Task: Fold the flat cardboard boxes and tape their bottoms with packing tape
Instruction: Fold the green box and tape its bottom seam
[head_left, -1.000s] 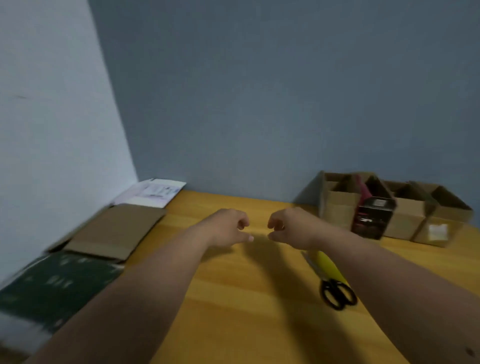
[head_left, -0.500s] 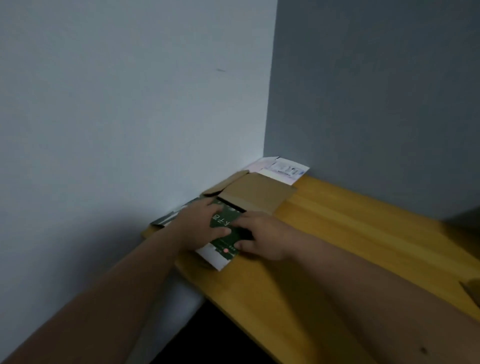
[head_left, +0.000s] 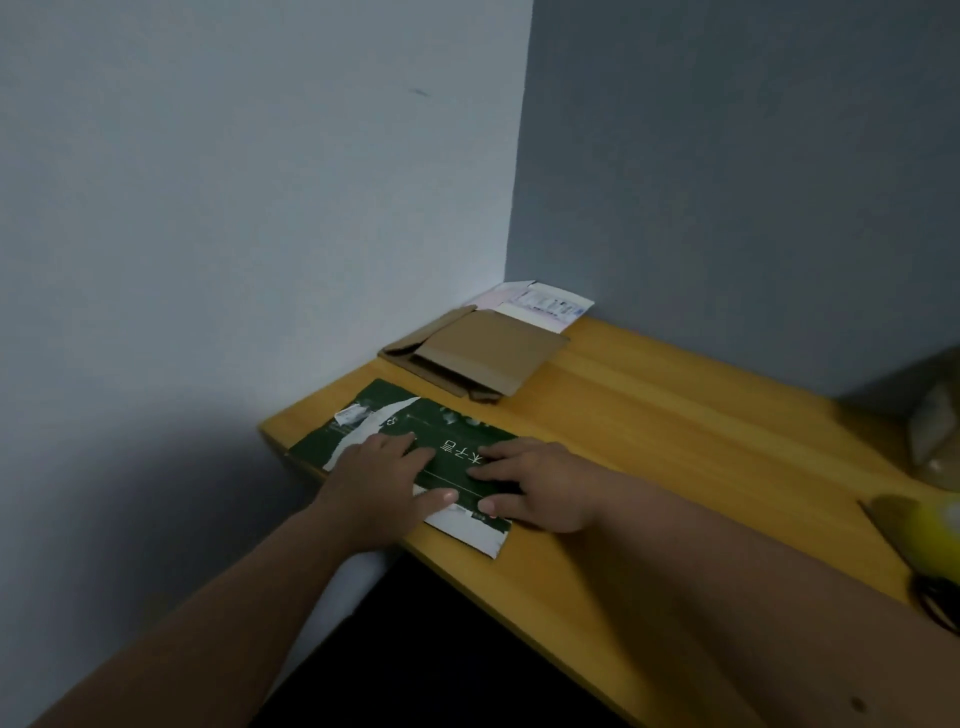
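A flattened dark green cardboard box (head_left: 415, 447) with white lettering and torn white patches lies flat on the yellow wooden table (head_left: 649, 415), at the table's left end near the front edge, its white near end reaching almost to that edge. Both hands are on top of it. The left hand (head_left: 382, 475) lies palm down across the green face, fingers stretched out and slightly spread, thumb pointing toward the other hand; it presses rather than grips. The right hand (head_left: 530, 480) rests just beside it, also palm down, fingers extended onto the printed panel and the thumb lying along the near part of the box, so neither hand is curled round anything. Behind the green box, further along the left wall, a plain brown flattened cardboard box (head_left: 475, 353) lies flat with one flap edge showing, and behind that, tucked into the corner where the two walls meet, sits a white flat carton (head_left: 540, 304) with small print. At the far right edge of the view a blurred yellow object (head_left: 930, 535) rests on the table.
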